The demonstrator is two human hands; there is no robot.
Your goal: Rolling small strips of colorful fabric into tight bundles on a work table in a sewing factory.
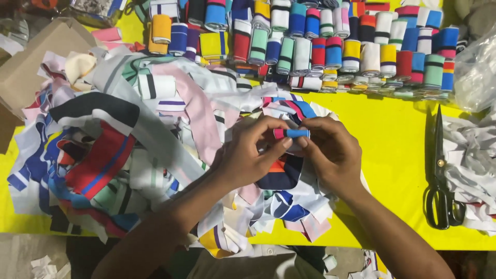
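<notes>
— Over the middle of the bright yellow tabletop (392, 139), what are the two hands doing?

— Both pinch one small folded strip of pink and blue ribbed knit fabric (292, 134). The left hand (250, 155) is closed on its pink end with thumb and fingertips; the right hand (330, 150) is closed on its blue end the same way. The strip lies level between them, lifted just above the cloth below.

— What sits under the hands?

— A big loose heap of striped knit fabric offcuts (129, 150) in white, pink, red, navy and green, spreading from the left edge of the table to beneath both wrists. Right under the strip is a navy piece with an orange band (281, 173).

— And farther back?

— Along the far side of the table stand tight rows of folded ribbed fabric pieces (351, 46), sorted side by side in blue, red, yellow, white, mint and orange. They are well apart from the hands.

— Anything to the sides?

— To the right, a large pair of black-handled tailor's scissors (439, 175) lies on the yellow surface, blades pointing away, just beside a pile of white fabric scraps (473, 160). A clear plastic bag (478, 72) sits above that pile. At the far left corner is a brown cardboard box (36, 62), touching the heap's edge.
</notes>
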